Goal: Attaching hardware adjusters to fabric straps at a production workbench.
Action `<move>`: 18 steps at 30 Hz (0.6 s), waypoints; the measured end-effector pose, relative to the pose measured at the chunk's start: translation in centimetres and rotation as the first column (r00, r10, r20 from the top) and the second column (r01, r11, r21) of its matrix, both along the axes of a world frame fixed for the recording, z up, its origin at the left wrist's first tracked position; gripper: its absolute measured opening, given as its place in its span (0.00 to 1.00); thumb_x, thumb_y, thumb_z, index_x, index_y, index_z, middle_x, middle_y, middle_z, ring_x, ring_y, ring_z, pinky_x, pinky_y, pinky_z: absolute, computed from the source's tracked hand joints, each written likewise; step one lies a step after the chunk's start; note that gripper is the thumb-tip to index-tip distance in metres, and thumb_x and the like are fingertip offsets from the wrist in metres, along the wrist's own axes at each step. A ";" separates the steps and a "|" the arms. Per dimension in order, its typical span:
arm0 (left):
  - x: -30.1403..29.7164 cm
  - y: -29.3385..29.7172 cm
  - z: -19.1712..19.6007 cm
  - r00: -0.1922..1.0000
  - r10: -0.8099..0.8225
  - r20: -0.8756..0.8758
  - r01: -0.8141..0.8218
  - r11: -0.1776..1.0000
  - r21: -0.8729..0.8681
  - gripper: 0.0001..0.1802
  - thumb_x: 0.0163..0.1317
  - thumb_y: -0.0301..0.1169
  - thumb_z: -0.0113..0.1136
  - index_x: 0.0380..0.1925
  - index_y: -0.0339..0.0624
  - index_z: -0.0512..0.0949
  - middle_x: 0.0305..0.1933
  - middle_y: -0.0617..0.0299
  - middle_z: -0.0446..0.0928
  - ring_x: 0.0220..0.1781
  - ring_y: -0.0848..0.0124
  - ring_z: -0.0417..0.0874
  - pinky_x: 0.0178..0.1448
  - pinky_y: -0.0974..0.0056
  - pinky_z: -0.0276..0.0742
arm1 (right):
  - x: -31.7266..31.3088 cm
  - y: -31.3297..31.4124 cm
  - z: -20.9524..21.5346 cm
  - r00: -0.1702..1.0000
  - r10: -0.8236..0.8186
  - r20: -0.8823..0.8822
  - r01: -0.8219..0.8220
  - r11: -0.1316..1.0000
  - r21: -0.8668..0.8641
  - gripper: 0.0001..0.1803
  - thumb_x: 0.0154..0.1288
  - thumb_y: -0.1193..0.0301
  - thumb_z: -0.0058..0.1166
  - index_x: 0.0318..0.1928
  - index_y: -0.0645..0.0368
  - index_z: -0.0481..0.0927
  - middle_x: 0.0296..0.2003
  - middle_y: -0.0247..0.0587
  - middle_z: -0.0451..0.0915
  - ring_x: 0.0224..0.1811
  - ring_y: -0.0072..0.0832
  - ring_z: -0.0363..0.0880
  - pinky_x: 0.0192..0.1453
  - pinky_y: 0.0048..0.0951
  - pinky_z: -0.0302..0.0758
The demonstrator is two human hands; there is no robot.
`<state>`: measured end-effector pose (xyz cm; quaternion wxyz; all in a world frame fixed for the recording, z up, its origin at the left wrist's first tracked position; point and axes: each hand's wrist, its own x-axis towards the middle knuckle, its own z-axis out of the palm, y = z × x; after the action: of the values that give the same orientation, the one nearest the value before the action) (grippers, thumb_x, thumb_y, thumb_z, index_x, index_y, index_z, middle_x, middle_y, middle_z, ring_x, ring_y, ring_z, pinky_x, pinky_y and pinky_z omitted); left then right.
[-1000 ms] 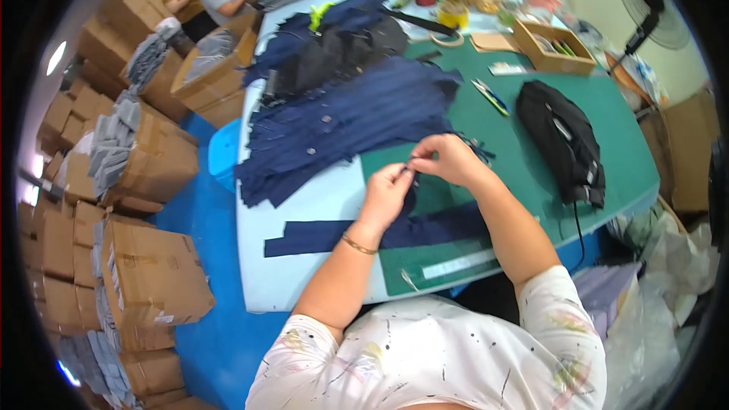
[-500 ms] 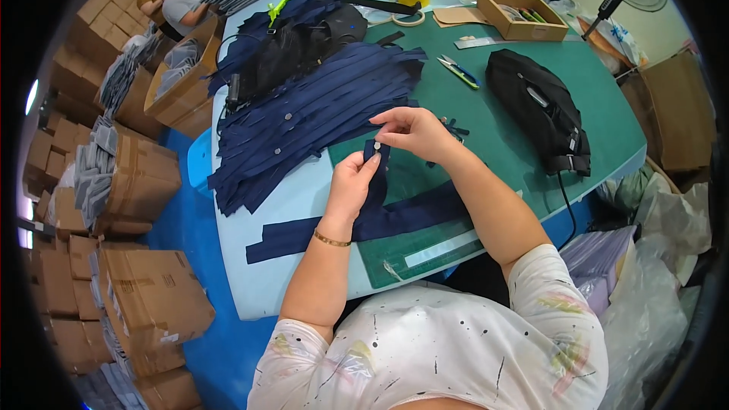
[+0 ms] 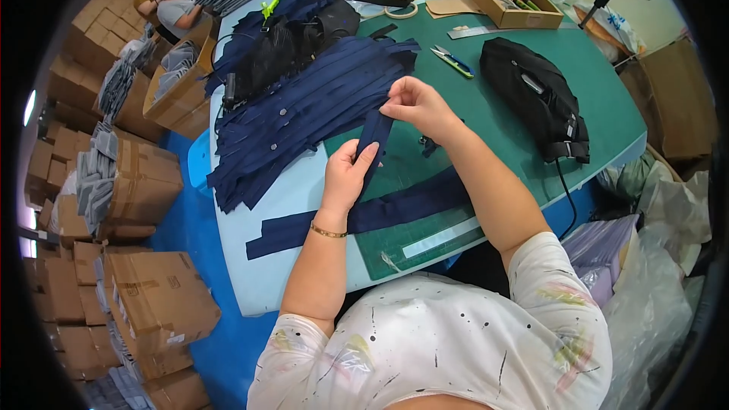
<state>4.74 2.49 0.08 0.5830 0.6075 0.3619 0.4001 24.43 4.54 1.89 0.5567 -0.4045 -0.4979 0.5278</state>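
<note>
A navy fabric strip [image 3: 375, 127] is held up at a slant between my two hands above the green mat. Pinched at its upper end are the fingertips of my right hand [image 3: 422, 110]. Lower down, my left hand [image 3: 350, 176] grips the same strip with the thumb lying flat on top. Beneath my hands, more navy strips [image 3: 414, 203] lie across the mat and the pale table edge. A large pile of navy strips [image 3: 304, 110] spreads to the left, with small round pale snaps [image 3: 282, 112] showing on it.
Green-handled snips [image 3: 453, 62] and a black bag [image 3: 531, 99] lie on the mat [image 3: 456, 159]. A wooden tray [image 3: 516, 6] of tools stands at the back. Cardboard boxes [image 3: 156, 292] stack up at left, where other people [image 3: 175, 7] sit.
A round pale snap seen at my left thumb no longer shows. My right hand has shifted right and slightly up, and a longer stretch of strip shows between my hands.
</note>
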 end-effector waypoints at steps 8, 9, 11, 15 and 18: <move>-1.2 -0.1 1.1 1.000 -0.006 -0.005 0.005 0.996 -0.092 0.11 0.62 0.34 0.59 0.29 0.37 0.78 0.24 0.70 0.75 0.25 0.84 0.71 0.29 0.77 0.65 | -1.4 -0.6 0.3 0.996 0.030 0.090 -0.029 0.999 -0.015 0.09 0.52 0.71 0.65 0.32 0.63 0.81 0.28 0.29 0.80 0.30 0.14 0.74 0.35 0.18 0.71; -1.6 0.0 1.7 0.999 -0.018 -0.050 0.015 0.998 -0.066 0.10 0.61 0.33 0.59 0.29 0.36 0.78 0.24 0.70 0.75 0.25 0.84 0.71 0.29 0.77 0.65 | -0.9 -0.3 0.3 0.993 -0.098 0.069 0.097 0.995 0.017 0.09 0.51 0.72 0.66 0.31 0.63 0.81 0.26 0.27 0.79 0.28 0.14 0.73 0.32 0.18 0.70; -2.4 -0.6 4.3 0.970 -0.055 -0.238 0.062 0.998 0.023 0.10 0.60 0.32 0.60 0.27 0.35 0.78 0.23 0.72 0.74 0.24 0.85 0.68 0.28 0.76 0.63 | 1.2 0.2 0.5 0.972 -0.234 0.007 0.233 0.972 0.020 0.09 0.51 0.71 0.66 0.31 0.61 0.81 0.25 0.27 0.77 0.27 0.13 0.71 0.30 0.16 0.68; -8.3 -0.2 6.0 0.878 -0.065 -0.474 0.127 0.987 0.101 0.12 0.57 0.32 0.62 0.21 0.36 0.76 0.20 0.76 0.66 0.24 0.86 0.62 0.27 0.74 0.59 | 1.8 0.6 1.1 0.936 -0.350 -0.041 0.351 0.937 -0.006 0.10 0.51 0.69 0.66 0.32 0.60 0.81 0.24 0.24 0.76 0.24 0.11 0.66 0.26 0.15 0.61; -12.2 -0.4 8.5 0.863 -0.068 -0.501 0.035 0.997 -0.074 0.13 0.57 0.32 0.62 0.18 0.38 0.75 0.19 0.78 0.64 0.24 0.86 0.61 0.26 0.74 0.58 | 1.4 0.9 1.1 0.929 -0.370 0.006 0.369 0.928 -0.042 0.10 0.51 0.67 0.66 0.31 0.57 0.81 0.23 0.24 0.75 0.23 0.10 0.66 0.25 0.15 0.60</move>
<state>-7.51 2.14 8.63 0.4975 0.6819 0.4973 0.2008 25.84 5.41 3.03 0.6379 -0.5021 -0.4010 0.4245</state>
